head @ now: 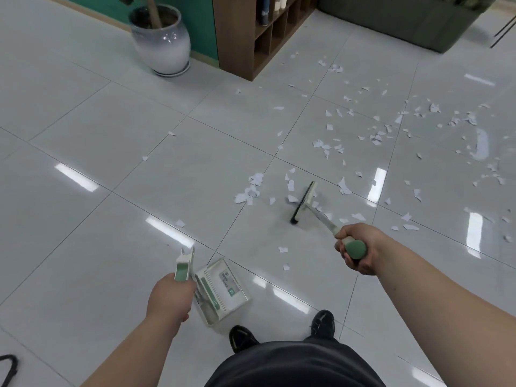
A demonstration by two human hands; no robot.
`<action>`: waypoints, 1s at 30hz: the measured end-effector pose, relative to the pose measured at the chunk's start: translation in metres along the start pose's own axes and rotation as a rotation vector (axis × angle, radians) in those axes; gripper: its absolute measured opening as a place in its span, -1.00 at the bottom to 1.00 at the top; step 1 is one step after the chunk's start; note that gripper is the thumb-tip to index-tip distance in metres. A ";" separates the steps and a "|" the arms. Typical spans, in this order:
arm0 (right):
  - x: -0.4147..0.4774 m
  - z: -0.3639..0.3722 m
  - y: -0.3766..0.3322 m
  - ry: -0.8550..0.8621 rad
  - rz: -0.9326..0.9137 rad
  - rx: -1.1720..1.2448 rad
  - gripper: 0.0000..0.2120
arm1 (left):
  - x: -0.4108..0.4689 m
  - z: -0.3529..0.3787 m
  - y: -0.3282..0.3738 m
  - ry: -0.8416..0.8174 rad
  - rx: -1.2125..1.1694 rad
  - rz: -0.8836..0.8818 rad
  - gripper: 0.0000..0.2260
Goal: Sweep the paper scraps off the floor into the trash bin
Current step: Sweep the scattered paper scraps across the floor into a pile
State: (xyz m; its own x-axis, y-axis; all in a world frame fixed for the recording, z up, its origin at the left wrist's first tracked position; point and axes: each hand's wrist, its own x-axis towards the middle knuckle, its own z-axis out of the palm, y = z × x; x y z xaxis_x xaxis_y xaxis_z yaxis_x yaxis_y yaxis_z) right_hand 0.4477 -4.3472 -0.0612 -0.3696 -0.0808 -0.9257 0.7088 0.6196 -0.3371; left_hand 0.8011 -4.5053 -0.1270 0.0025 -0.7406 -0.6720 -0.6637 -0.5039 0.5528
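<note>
— What worries you from here?

— The paper. My right grip [356,251] is clamped round the green end of the broom [303,202], whose head sits on the floor [111,121] among the paper scraps [251,188]. There's a small heap just to its left, and the bulk is strewn well off to the right and beyond. They look light, so I judge a fast stroke would flick them about rather than gather them.

— And the dustpan?

— My left grip [170,293] is wrapped round its handle. The dustpan [220,291] is tilted by my shoes [324,324], well apart from the heap. If I sweep before its lip lies flat, paper probably slides underneath. The trash bin isn't in view at all.

— The room?

— Glossy pale tiles with thin dark joints and mirrored ceiling lights, so white scraps could hide in the glare. A potted plant [162,43], a wooden shelf unit [251,37] and a dark sofa [405,26] line the far side. Scraps near the shelf's foot could get pushed under it.
</note>
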 end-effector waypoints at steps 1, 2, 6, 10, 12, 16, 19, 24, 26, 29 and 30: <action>-0.002 -0.011 0.005 0.036 -0.005 -0.021 -0.76 | 0.001 0.002 0.001 0.000 0.009 0.010 -0.95; -0.003 -0.021 0.011 0.072 -0.010 -0.048 -0.77 | 0.001 0.004 0.002 -0.001 0.016 0.019 -0.95; -0.005 -0.061 0.039 0.213 0.008 -0.201 -0.90 | 0.005 0.010 0.005 -0.001 0.024 0.032 -0.97; 0.013 -0.093 0.072 0.299 0.082 -0.349 -0.78 | 0.007 0.013 0.008 -0.007 0.019 0.038 -0.98; 0.019 -0.099 0.087 0.304 0.121 -0.374 -0.74 | 0.006 0.013 0.008 -0.007 0.025 0.044 -0.98; 0.020 -0.091 0.103 0.259 0.159 -0.316 -0.76 | 0.004 0.011 0.007 -0.011 0.024 0.037 -0.98; 0.011 -0.072 0.102 0.204 0.171 -0.255 -0.79 | 0.003 0.013 0.005 -0.020 0.005 0.033 -0.93; -0.008 -0.031 0.085 0.115 0.155 -0.208 -0.83 | -0.001 0.015 -0.003 -0.027 0.007 0.024 -0.95; -0.014 -0.015 0.075 0.058 0.146 -0.186 -0.86 | -0.001 0.013 -0.005 -0.028 -0.007 0.015 -0.94; -0.018 0.006 0.053 -0.037 0.139 -0.105 -0.89 | -0.002 0.007 -0.007 -0.023 -0.034 -0.007 -0.91; -0.018 0.013 0.044 -0.066 0.136 -0.082 -0.90 | -0.002 0.004 -0.008 -0.020 -0.044 -0.014 -0.91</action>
State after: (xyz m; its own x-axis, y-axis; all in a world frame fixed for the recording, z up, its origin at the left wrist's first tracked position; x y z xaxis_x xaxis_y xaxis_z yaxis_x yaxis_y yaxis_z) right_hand 0.4931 -4.3285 -0.0616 -0.2315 -0.0419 -0.9719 0.6971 0.6897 -0.1958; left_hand 0.8031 -4.4975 -0.1320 -0.0036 -0.7242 -0.6896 -0.6305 -0.5337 0.5636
